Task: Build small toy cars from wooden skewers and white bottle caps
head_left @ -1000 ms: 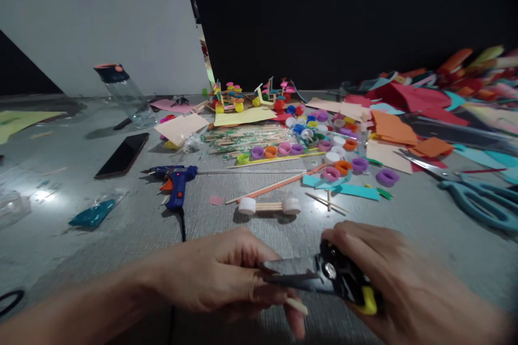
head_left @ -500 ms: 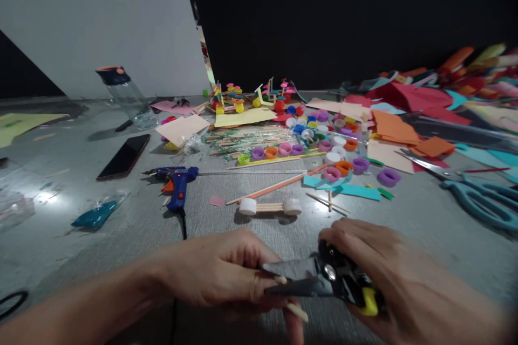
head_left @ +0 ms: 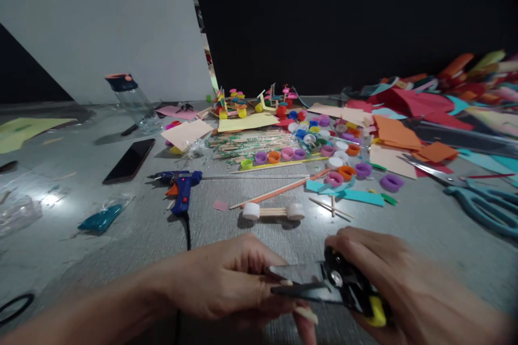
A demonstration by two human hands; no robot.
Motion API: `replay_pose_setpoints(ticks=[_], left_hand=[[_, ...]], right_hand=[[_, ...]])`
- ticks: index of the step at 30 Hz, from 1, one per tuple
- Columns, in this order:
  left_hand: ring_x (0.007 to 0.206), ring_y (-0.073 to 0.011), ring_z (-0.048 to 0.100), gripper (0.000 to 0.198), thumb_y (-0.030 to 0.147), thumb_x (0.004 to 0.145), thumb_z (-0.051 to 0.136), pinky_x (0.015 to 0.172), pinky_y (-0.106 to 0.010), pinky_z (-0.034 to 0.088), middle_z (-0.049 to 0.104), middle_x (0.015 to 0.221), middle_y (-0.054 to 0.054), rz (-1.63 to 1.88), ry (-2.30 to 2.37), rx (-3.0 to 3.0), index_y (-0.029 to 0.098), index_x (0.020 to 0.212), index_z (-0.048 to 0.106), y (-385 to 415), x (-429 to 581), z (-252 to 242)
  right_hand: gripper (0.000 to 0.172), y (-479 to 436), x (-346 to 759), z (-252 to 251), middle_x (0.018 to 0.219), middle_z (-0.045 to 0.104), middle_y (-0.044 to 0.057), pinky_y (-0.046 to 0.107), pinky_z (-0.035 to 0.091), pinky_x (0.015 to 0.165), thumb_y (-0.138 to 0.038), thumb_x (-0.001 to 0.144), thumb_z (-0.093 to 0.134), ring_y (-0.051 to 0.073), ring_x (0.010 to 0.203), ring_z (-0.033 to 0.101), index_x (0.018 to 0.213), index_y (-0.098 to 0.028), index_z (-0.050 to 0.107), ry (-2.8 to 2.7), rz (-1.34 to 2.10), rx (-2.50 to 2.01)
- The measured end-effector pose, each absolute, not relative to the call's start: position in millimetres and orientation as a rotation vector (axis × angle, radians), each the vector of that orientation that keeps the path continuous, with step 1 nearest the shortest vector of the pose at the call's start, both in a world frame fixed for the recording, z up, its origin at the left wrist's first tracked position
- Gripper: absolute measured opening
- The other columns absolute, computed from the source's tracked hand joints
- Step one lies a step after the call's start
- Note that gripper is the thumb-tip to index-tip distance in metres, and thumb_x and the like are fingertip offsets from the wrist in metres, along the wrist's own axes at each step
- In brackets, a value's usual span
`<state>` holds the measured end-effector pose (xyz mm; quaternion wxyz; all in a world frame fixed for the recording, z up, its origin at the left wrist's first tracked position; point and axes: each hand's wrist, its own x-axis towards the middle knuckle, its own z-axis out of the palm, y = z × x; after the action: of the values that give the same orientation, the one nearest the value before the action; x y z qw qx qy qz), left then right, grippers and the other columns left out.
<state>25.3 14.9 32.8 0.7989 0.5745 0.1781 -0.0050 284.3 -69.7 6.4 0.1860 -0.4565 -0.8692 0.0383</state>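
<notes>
My right hand (head_left: 376, 275) is closed round the black and yellow handles of a pair of snips (head_left: 335, 279), their blades parted and pointing left. My left hand (head_left: 238, 280) pinches a pale wooden stick (head_left: 306, 315); a stub of it shows between the blades and another end juts out below them. The blade tips lie close against my left fingers. Just beyond my hands, a piece made of short sticks with white bottle caps (head_left: 251, 211) at its ends lies on the table.
A blue glue gun (head_left: 182, 188), a phone (head_left: 129, 160) and a water bottle (head_left: 135, 105) stand or lie to the left. Bagged sticks (head_left: 246, 145), coloured caps (head_left: 334, 178) and paper fill the back. Large teal-handled scissors (head_left: 481, 205) lie at the right.
The whole scene has shifted slightly right and down in view. My hands, the stick and the snips keep nearly the same arrangement, the blades still apart.
</notes>
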Motion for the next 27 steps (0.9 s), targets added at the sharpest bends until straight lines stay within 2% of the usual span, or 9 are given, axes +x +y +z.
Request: replay_pose_setpoints(ticks=[4,8,11,14,17,20,22,25,27], left_hand=[[0.049,-0.0072,0.036,0.031,0.039,0.099,0.057,0.045,-0.02,0.026,0.04,0.055,0.004,-0.052,0.435,1.253,0.02,0.1,0.08,14.3,26.5,33.3],[0.049,-0.0081,0.036,0.041,0.053,0.095,0.058,0.045,-0.022,0.025,0.042,0.056,0.004,-0.037,0.426,1.288,0.019,0.103,0.08,13.1,26.7,32.9],[0.052,-0.0088,0.038,0.04,0.053,0.094,0.06,0.048,-0.022,0.028,0.044,0.059,0.003,-0.014,0.447,1.259,0.019,0.101,0.079,12.8,25.6,32.7],[0.055,-0.0091,0.039,0.038,0.053,0.093,0.062,0.05,-0.021,0.031,0.046,0.062,0.002,0.006,0.467,1.222,0.019,0.099,0.077,12.6,24.0,31.5],[0.055,-0.0093,0.037,0.038,0.051,0.094,0.06,0.049,-0.021,0.029,0.039,0.061,0.004,0.049,0.487,1.231,0.019,0.101,0.077,11.6,23.4,30.5],[0.053,-0.009,0.034,0.039,0.047,0.099,0.053,0.047,-0.021,0.026,0.037,0.06,0.004,0.017,0.472,1.29,0.017,0.099,0.078,11.4,24.6,33.0],[0.053,-0.0086,0.035,0.037,0.042,0.101,0.051,0.046,-0.02,0.026,0.041,0.06,0.003,-0.02,0.454,1.284,0.018,0.098,0.079,12.1,26.0,35.2],[0.051,-0.0072,0.036,0.032,0.036,0.101,0.053,0.044,-0.019,0.026,0.046,0.061,0.003,-0.028,0.444,1.237,0.019,0.095,0.079,13.2,27.4,34.7],[0.05,-0.0068,0.035,0.031,0.04,0.099,0.056,0.044,-0.019,0.025,0.048,0.062,0.003,-0.014,0.434,1.224,0.019,0.096,0.079,13.6,27.4,31.8]], right_hand=[[0.051,-68.0,283.5,7.9,0.099,0.071,0.011,0.035,0.058,0.062,-0.013,0.064,0.051,0.025,0.079,0.069,0.114,-0.022,0.048,-2.432,0.012,-1.269],[0.042,-67.3,281.0,5.7,0.088,0.072,0.009,0.031,0.051,0.048,-0.014,0.064,0.05,0.022,0.063,0.065,0.106,-0.022,0.048,-2.438,0.03,-1.263],[0.044,-67.9,281.3,1.4,0.089,0.071,0.009,0.032,0.053,0.052,-0.014,0.067,0.05,0.024,0.067,0.066,0.109,-0.022,0.046,-2.387,0.024,-1.287],[0.055,-66.9,283.1,1.6,0.099,0.071,0.011,0.034,0.057,0.059,-0.014,0.068,0.052,0.027,0.081,0.069,0.121,-0.023,0.042,-2.355,0.023,-1.357],[0.061,-64.5,283.0,6.7,0.109,0.069,0.012,0.038,0.059,0.069,-0.015,0.067,0.054,0.029,0.093,0.068,0.126,-0.024,0.039,-2.379,0.032,-1.326],[0.057,-62.9,280.6,10.2,0.106,0.069,0.01,0.037,0.059,0.069,-0.015,0.067,0.053,0.028,0.091,0.068,0.122,-0.026,0.041,-2.393,0.072,-1.273],[0.055,-62.9,279.5,10.1,0.104,0.07,0.009,0.035,0.058,0.067,-0.015,0.067,0.053,0.027,0.087,0.068,0.12,-0.026,0.043,-2.396,0.107,-1.265],[0.055,-64.4,279.9,8.0,0.106,0.07,0.01,0.034,0.057,0.067,-0.012,0.065,0.054,0.026,0.088,0.068,0.118,-0.025,0.046,-2.398,0.118,-1.299],[0.056,-65.7,281.3,6.7,0.105,0.07,0.01,0.035,0.057,0.068,-0.01,0.062,0.055,0.026,0.088,0.069,0.116,-0.024,0.048,-2.411,0.112,-1.325]])
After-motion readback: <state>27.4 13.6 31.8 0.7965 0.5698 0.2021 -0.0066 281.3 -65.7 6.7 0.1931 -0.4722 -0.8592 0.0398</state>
